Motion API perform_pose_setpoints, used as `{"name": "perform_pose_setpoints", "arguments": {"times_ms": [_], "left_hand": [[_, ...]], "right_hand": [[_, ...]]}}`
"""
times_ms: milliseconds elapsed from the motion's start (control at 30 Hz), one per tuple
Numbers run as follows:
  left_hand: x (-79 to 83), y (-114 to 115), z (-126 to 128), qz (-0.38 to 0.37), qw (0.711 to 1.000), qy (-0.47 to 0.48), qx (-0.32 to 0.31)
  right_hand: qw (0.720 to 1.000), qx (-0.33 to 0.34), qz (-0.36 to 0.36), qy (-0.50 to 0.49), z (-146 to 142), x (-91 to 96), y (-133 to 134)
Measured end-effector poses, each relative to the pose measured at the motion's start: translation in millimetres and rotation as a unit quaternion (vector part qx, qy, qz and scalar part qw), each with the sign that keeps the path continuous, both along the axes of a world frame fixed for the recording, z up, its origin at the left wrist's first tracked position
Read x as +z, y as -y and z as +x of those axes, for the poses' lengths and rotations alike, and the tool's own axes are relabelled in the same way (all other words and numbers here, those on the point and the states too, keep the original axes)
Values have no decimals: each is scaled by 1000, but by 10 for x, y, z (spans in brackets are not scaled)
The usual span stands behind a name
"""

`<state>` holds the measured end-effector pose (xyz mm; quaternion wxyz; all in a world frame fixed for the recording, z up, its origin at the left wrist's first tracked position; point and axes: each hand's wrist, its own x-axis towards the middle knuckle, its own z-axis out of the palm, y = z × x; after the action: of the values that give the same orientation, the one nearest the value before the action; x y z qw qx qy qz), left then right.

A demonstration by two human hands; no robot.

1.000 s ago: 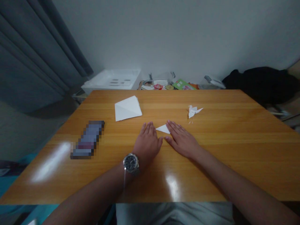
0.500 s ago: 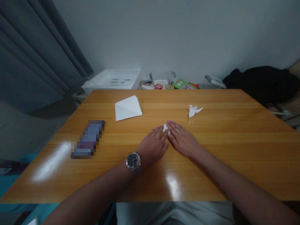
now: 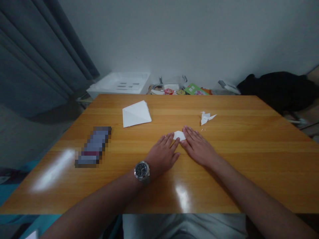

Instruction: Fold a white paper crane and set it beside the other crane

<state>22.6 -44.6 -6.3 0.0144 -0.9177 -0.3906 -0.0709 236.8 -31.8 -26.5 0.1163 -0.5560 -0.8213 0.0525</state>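
Note:
A small folded piece of white paper (image 3: pixel 179 135) lies flat on the wooden table (image 3: pixel 236 166), partly covered by my hands. My left hand (image 3: pixel 163 151) rests on its left side, fingers stretched out and slightly apart; a watch (image 3: pixel 142 171) is on that wrist. On the paper's right side lies my right hand (image 3: pixel 196 145), flat with its fingers extended. The paper's outer ends are hidden beneath the fingers. Beyond my right hand stands a folded white paper crane (image 3: pixel 206 118), with tiny paper scraps (image 3: pixel 203 129) just in front of it.
A stack of white paper (image 3: pixel 136 114) sits at the back left. Nearer on the left is a blurred-out phone-like device (image 3: pixel 94 146). Behind the table are a white plastic tray (image 3: pixel 122 83), a green packet (image 3: pixel 195 89) and a black cloth-like heap (image 3: pixel 276 89).
My right hand has slid a little to the right, away from my left hand. More of the folded paper now shows between them. My left hand is nearly still.

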Motion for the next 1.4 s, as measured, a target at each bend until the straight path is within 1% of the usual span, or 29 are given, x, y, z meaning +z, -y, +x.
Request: {"name": "perform_pose_setpoints", "arguments": {"times_ms": [100, 333, 433, 633, 767, 833, 933, 1100, 1200, 1300, 1400], "left_hand": [[15, -12, 2, -1, 1000, 6, 6], [71, -60, -14, -9, 1000, 21, 10], [80, -81, -22, -8, 1000, 27, 8], [112, -112, -42, -18, 999, 31, 8], [155, -126, -57, -26, 999, 31, 7], [164, -139, -61, -32, 999, 36, 9], [157, -168, -67, -35, 998, 54, 15], [141, -223, -88, -36, 996, 74, 25], [146, -253, -100, -36, 995, 86, 17], [160, -280, -103, -43, 995, 94, 12], [184, -293, -106, -45, 993, 111, 21]], "right_hand": [[1000, -18, 9, -6, 65, -18, -13], [1000, -10, 5, -15, 96, -8, -46], [999, 4, 13, -36, 118, 48, -76], [989, 60, 67, -114, 151, 182, -119], [984, 103, 44, -139, 179, 148, -132], [984, 105, 29, -140, 193, 118, -140], [984, 107, 27, -142, 202, 102, -153], [981, 114, 33, -154, 188, 130, -155], [978, 118, 33, -170, 173, 149, -139], [976, 109, 33, -186, 158, 186, -115], [975, 97, 24, -197, 141, 249, -92]]}}
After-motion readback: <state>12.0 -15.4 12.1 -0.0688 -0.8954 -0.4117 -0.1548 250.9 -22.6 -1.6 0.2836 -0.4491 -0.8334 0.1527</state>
